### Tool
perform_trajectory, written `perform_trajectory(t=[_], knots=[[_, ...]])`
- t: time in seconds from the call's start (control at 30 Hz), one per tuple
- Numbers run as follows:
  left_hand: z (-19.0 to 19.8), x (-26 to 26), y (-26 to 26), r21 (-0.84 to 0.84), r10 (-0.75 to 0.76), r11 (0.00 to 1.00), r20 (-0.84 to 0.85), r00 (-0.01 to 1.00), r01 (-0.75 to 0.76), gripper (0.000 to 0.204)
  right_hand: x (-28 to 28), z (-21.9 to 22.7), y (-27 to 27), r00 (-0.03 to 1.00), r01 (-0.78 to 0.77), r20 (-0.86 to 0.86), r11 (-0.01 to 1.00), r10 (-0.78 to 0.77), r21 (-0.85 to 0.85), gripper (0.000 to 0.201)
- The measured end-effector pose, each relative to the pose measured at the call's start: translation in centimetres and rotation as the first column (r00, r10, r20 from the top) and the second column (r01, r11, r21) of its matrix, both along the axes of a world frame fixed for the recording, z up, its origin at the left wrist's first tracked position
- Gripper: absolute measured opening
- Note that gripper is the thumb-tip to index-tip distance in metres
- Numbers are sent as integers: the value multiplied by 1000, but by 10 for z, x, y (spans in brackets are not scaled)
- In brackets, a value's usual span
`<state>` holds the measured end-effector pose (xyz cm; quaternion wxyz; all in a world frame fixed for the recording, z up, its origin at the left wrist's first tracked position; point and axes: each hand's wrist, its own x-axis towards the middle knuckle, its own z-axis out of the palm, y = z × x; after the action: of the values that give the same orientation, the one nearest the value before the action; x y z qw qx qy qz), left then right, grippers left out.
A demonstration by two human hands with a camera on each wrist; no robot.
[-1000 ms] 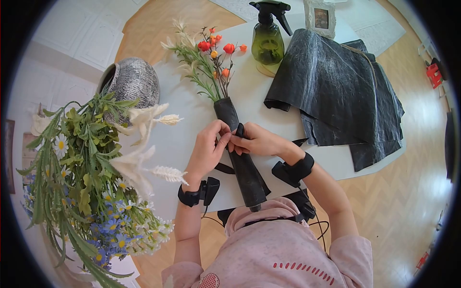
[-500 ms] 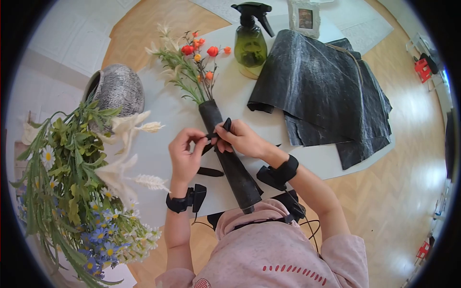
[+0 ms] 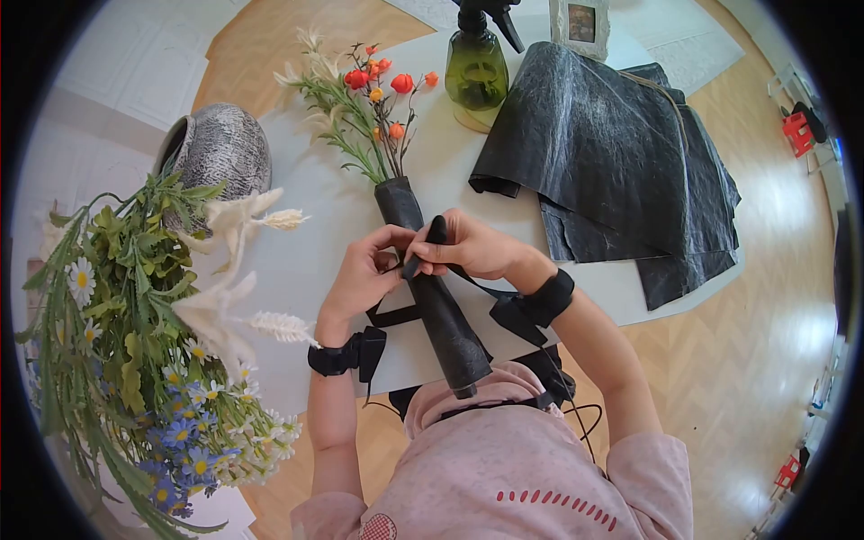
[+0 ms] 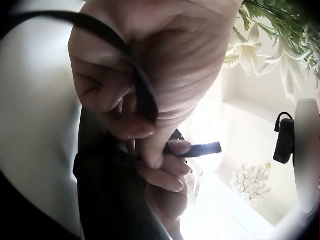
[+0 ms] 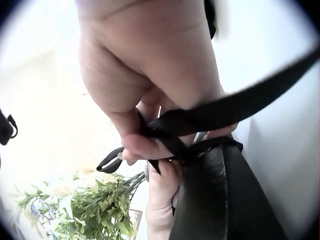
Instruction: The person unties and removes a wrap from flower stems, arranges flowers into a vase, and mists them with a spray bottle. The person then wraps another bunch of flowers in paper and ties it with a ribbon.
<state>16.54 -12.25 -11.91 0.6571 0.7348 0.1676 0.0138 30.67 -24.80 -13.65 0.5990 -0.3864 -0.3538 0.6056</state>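
A narrow bouquet wrapped in black paper (image 3: 450, 335) lies on the table, its lower end toward my body. Red and orange berry-like flowers (image 3: 401, 84) and green stems stick out of its far end. Around its middle goes a black ribbon (image 5: 235, 107), crossed and looped in the right wrist view. My right hand (image 3: 479, 247) pinches the ribbon, and a short loop stands up from its thumb and finger. My left hand (image 3: 360, 277) holds the ribbon close beside it, fingers curled; one strand (image 4: 100, 25) trails across that palm. The fingers partly hide the crossing.
Left stand a textured grey vase (image 3: 232, 148) lying on its side and a big bunch of flowers (image 3: 135, 324). A green spray bottle (image 3: 475, 76) and a picture frame (image 3: 580, 27) are at the back. Black wrapping sheets (image 3: 603, 162) cover the table's right side.
Half a second ago my hands were slightly apart with ribbon between them; now they are close together over the bouquet. A ribbon loop stands up at my right fingers. The head view has shifted slightly.
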Motion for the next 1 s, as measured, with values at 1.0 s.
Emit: perform_trajectory(t=[1.0], knots=[[10,1,-5,-293,32,956,54,998,-15,30,-19,40,-9,-24,167,750,737,-661,654,19]])
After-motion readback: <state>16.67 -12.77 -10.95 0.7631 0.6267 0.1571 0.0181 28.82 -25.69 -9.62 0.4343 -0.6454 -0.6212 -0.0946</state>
